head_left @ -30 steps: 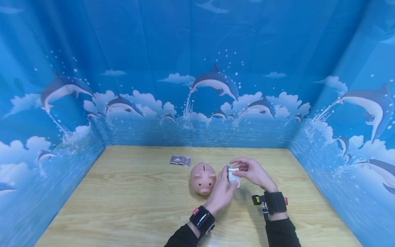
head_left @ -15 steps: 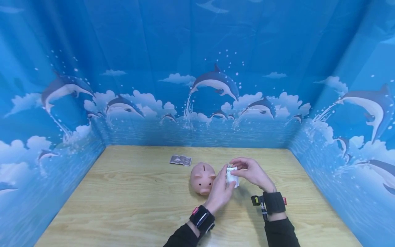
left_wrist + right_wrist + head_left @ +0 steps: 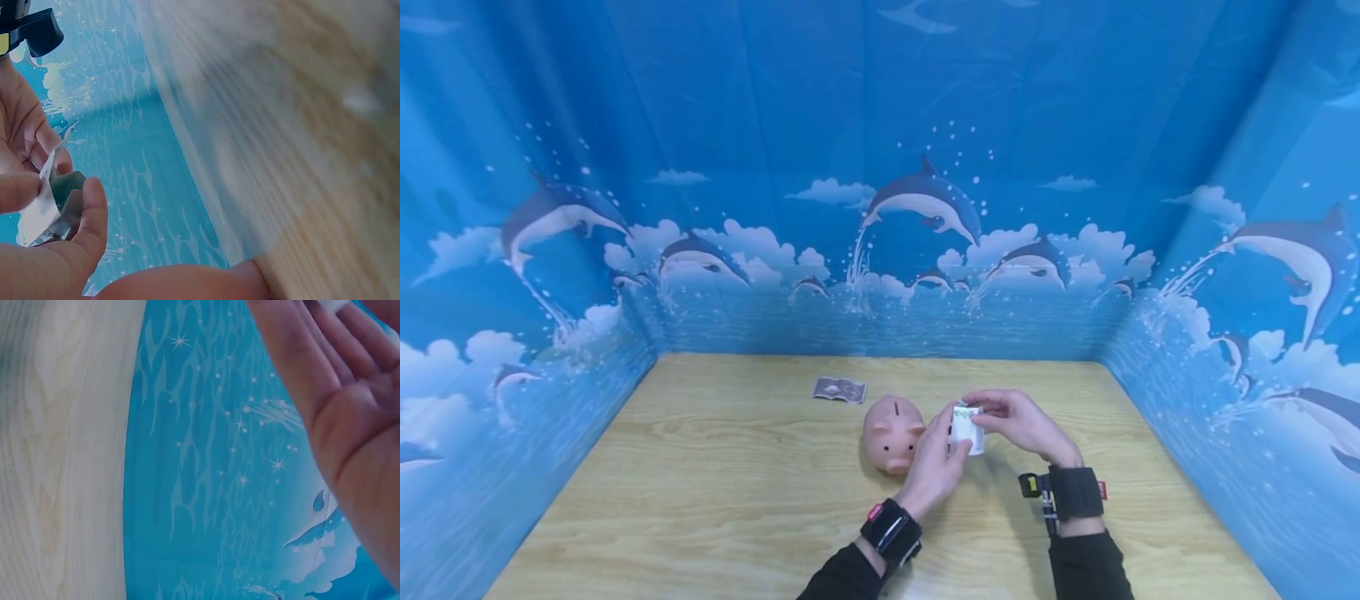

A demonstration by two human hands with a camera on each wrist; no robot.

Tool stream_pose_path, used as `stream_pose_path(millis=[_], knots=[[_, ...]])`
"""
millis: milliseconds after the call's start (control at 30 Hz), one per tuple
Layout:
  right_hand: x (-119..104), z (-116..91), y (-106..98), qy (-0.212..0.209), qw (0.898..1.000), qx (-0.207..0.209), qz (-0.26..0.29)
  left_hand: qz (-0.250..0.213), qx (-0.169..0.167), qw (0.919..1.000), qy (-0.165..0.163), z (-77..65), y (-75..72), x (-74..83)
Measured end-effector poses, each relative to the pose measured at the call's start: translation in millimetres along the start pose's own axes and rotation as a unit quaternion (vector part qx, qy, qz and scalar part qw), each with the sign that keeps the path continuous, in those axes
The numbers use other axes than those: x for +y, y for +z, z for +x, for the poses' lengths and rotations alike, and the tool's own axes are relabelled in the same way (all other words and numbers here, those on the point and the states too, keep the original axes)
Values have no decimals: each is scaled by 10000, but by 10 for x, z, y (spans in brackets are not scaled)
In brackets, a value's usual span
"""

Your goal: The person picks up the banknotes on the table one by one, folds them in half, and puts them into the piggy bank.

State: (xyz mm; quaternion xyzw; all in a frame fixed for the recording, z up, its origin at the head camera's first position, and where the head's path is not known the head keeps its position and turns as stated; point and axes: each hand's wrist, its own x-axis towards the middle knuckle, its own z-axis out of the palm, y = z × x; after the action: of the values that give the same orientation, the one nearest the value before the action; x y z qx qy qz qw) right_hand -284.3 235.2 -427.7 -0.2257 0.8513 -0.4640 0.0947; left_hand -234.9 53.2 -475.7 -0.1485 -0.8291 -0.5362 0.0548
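Observation:
A folded banknote [image 3: 967, 430], white with a faint green print, is held up between both hands just right of a pink piggy bank [image 3: 889, 442]. My left hand [image 3: 934, 460] grips its left and lower part between thumb and fingers. At the upper edge, my right hand [image 3: 1021, 423] pinches it with thumb and fingertips. In the left wrist view the note [image 3: 41, 215] is bent over, its inner side greenish. The right wrist view catches the palm of the right hand [image 3: 353, 412], with only a white corner of the note at the top.
A second banknote [image 3: 839, 389], brownish purple, lies flat on the wooden table [image 3: 722, 483] behind the piggy bank. The bank has a slot in its back and faces the person. Blue dolphin-print curtains [image 3: 760, 317] enclose the table at the back and sides.
The folded note has turned so its white face shows more squarely, with green print now at its top. The right hand has shifted slightly right and down. The piggy bank stays put.

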Motion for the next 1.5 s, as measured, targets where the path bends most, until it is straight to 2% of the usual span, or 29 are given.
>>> stream_pose_path(millis=[167, 500, 600, 1000, 1267, 1500], knots=[[13, -16, -37, -66, 9992, -339, 199, 35, -33, 10000, -52, 0, 8, -8], [-12, -8, -39, 219, 9994, 152, 214, -120, 36, 9999, -77, 3, 1, 14], [-18, -17, -38, 202, 9996, 113, 162, -153, 63, 9998, -80, 9, 0, 10], [-19, -26, -21, 332, 9971, -7, 686, -295, 117, 9995, 19, 18, -6, 7], [4, -39, -45, 245, 9967, -258, 734, -429, 172, 9989, -71, 16, -10, 3], [1, -37, -44, 147, 9961, -180, 850, -459, 307, 9984, -124, 17, -17, 3]])
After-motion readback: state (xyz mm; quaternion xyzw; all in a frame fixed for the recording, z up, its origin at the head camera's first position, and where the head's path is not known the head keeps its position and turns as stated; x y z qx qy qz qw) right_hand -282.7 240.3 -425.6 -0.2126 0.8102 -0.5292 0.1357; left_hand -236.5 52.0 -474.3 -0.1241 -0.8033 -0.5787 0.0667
